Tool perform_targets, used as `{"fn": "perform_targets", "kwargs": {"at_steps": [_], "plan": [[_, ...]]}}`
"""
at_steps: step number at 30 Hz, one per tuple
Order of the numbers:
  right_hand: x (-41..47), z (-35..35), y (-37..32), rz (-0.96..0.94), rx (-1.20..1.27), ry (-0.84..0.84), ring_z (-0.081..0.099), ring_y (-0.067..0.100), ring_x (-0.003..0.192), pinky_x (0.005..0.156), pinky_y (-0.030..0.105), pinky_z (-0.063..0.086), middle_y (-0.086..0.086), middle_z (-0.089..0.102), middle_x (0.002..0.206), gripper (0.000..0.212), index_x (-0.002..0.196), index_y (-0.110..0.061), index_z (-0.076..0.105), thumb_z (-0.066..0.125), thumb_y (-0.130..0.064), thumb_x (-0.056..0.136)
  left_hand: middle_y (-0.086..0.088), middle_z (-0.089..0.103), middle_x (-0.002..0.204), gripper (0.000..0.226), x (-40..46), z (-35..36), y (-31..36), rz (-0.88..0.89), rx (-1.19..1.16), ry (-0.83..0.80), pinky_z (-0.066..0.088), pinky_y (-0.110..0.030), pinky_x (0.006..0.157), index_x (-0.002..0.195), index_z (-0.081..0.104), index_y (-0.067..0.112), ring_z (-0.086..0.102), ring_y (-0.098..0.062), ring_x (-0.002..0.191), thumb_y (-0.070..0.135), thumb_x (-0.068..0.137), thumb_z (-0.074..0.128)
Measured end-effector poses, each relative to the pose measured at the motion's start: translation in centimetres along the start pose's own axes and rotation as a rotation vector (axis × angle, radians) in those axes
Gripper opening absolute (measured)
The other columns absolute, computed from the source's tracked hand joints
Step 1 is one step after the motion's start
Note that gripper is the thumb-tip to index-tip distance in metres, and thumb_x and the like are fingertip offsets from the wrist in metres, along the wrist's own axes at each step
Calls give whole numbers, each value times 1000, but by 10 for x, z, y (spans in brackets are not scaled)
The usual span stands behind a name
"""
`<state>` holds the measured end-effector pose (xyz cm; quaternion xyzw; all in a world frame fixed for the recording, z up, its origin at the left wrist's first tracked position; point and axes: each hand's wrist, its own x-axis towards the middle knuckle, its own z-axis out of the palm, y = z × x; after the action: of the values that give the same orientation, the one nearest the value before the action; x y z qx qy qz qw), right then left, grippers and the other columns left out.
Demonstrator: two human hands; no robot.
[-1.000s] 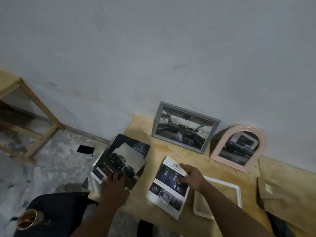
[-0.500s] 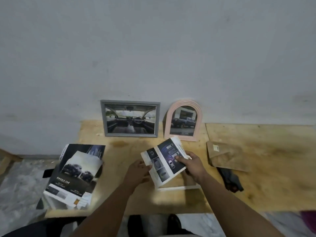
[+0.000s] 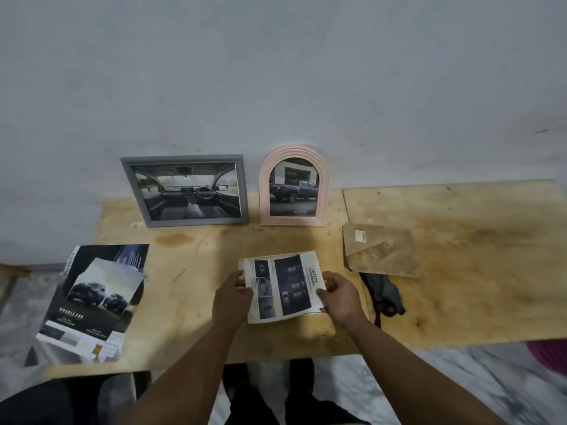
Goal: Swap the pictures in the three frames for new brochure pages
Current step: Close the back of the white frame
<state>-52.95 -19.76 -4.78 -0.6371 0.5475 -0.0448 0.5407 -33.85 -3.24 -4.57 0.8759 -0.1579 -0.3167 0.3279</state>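
Note:
Both hands hold a brochure page (image 3: pixel 283 286) with dark car pictures and the word SAFETY, flat over the table's front middle. My left hand (image 3: pixel 231 297) grips its left edge and my right hand (image 3: pixel 339 297) pinches its right edge. The white frame seen earlier is hidden under the page. A grey rectangular frame (image 3: pixel 187 190) with a car-interior picture leans on the wall. Right of it stands a pink arched frame (image 3: pixel 293 186) with a blue pickup picture. The open brochure (image 3: pixel 95 302) lies at the table's left front corner.
A wooden table (image 3: pixel 196 271) runs along a grey wall. A brown cardboard backing (image 3: pixel 380 250) lies right of the hands, and a dark tool (image 3: pixel 383 294) with a red spot lies below it. A second board (image 3: pixel 478 256) extends the surface to the right.
My left hand left the brochure at the left and took the page's left edge. The page was carried right, turned sideways, and now lies over the white frame. The view swung right.

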Motion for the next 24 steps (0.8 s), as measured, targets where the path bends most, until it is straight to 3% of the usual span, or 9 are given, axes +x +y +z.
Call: {"fn": "perform_targets", "kwargs": {"at_steps": [3, 6, 11, 18, 24], "plan": [[7, 4, 11, -22, -58, 12, 73, 16, 85, 62, 40, 64, -3, 75, 105, 34, 118, -27, 64, 72, -12, 89, -8, 69, 128, 47, 2, 6, -6, 40, 107, 3, 53, -34, 86, 139, 61, 16, 66, -26, 109, 12, 92, 62], [9, 7, 15, -78, -191, 21, 71, 14, 92, 78, 39, 63, -7, 74, 111, 46, 129, -26, 59, 75, -20, 86, -11, 57, 144, 60, 1, 8, -15, 103, 333, 11, 51, -47, 102, 149, 52, 14, 53, -35, 127, 23, 92, 67], [11, 11, 16, -140, -366, -13, 66, 19, 105, 87, 36, 56, 0, 68, 122, 51, 138, -22, 55, 72, -27, 91, -10, 46, 155, 71, 1, 6, -30, 151, 451, -43, 50, -48, 104, 154, 45, 16, 47, -35, 135, 35, 90, 70], [14, 12, 24, -169, -563, -81, 63, 23, 108, 86, 37, 57, 3, 48, 135, 56, 149, -29, 43, 61, -37, 97, -8, 28, 168, 84, 1, 4, -44, 189, 513, -188, 42, -42, 116, 161, 31, 17, 39, -32, 147, 41, 91, 71], [13, 11, 27, -202, -730, -120, 59, 20, 112, 89, 36, 58, 2, 39, 139, 58, 157, -33, 32, 51, -42, 102, -8, 19, 171, 87, -2, 1, -44, 241, 631, -226, 44, -42, 113, 163, 26, 18, 37, -34, 147, 43, 91, 68]]}}
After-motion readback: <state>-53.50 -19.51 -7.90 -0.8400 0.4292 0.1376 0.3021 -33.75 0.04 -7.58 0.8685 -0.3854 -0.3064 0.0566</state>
